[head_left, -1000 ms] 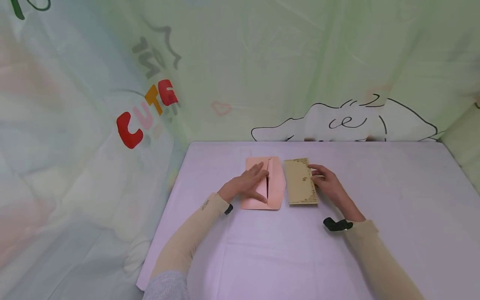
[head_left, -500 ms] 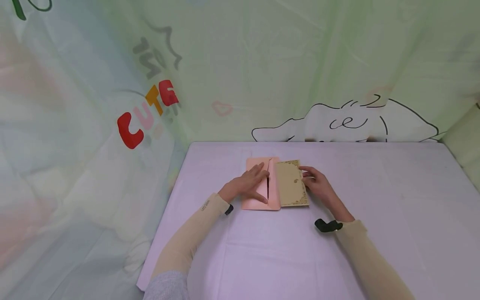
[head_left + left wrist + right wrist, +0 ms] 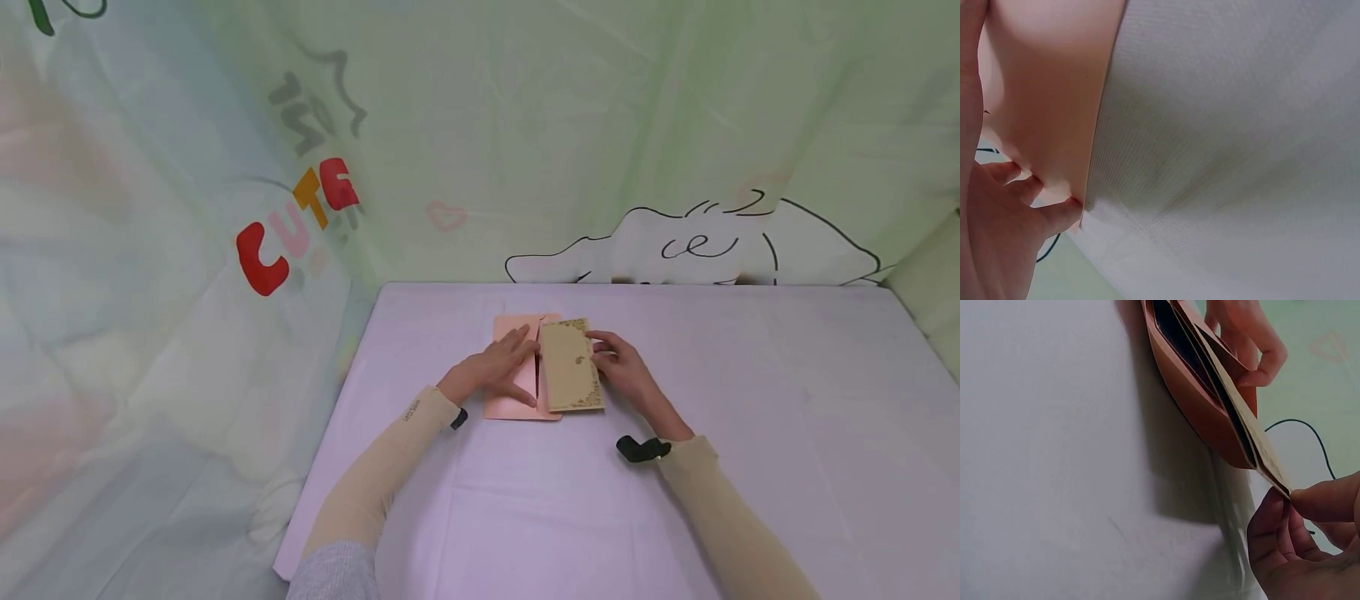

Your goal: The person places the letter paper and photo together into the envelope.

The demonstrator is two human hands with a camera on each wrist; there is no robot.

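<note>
A pink envelope (image 3: 512, 406) lies on the table with its flap spread to the right. My left hand (image 3: 491, 367) rests on it, thumb and fingers spread, the fingertips at the edge of the pocket. In the right wrist view, that pocket stands parted along its dark opening. My right hand (image 3: 622, 367) pinches a cream folded card (image 3: 570, 371) with gold corner patterns by its right edge, between thumb and fingers (image 3: 1266, 519). The card overlaps the flap, its left edge right at the opening and hiding most of the flap from above.
A pale lilac cloth covers the table (image 3: 525, 517). Behind it hangs a printed curtain (image 3: 480, 150), and another drapes along the left side. A black wrist strap piece (image 3: 642, 448) sits on the right sleeve.
My right hand has brought the card leftward, from beside the envelope to over its flap and up to the opening. The left hand and the envelope have stayed put.
</note>
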